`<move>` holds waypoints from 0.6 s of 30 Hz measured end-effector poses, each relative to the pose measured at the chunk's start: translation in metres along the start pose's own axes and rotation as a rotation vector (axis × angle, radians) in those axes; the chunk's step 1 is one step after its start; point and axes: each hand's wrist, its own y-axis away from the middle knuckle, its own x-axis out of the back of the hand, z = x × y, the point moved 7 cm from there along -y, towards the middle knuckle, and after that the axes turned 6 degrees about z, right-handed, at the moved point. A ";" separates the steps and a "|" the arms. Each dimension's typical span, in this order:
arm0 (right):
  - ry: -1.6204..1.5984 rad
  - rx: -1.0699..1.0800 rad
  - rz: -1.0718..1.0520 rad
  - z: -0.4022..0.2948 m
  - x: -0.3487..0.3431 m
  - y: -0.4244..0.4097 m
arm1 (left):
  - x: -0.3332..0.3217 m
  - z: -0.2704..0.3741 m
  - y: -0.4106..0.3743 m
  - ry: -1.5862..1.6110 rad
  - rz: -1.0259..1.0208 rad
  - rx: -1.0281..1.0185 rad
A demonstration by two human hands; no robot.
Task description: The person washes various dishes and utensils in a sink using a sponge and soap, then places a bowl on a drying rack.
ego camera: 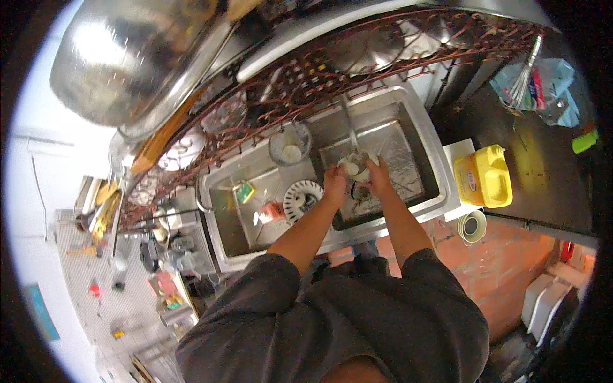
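Note:
Both my hands are over the right basin (404,167) of a stainless steel double sink, under the tap (348,117). My left hand (334,184) grips the left side of a pale, rounded dish (360,174). The fingers of my right hand (378,176) are around its right side. Water seems to run onto the dish; its exact shape is blurred. Below my hands is a dark round drain (360,191). In the left basin (230,234) lie a plate with a black-marked rim (289,201), a red-and-white item (272,212) and a yellow-green sponge (245,191).
A clear bowl (275,149) with a pale cup stands by the divider. Right of the sink are a yellow jug (495,184) and a pale bucket (471,226). A whisk (519,88) lies on the dark counter (550,177). Large metal cookware (119,62) looms at upper left.

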 end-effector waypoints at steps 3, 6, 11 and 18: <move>0.397 0.253 0.078 -0.013 -0.010 0.000 | 0.035 -0.029 -0.004 0.514 -0.113 0.246; 0.696 0.500 0.224 -0.034 -0.020 0.016 | 0.068 -0.042 -0.025 0.359 -0.213 0.130; 0.819 0.682 0.288 -0.054 -0.033 0.053 | 0.125 -0.067 -0.030 0.727 -0.004 0.324; 0.656 0.868 0.294 -0.061 -0.022 0.047 | 0.122 -0.030 -0.006 0.321 -0.010 0.128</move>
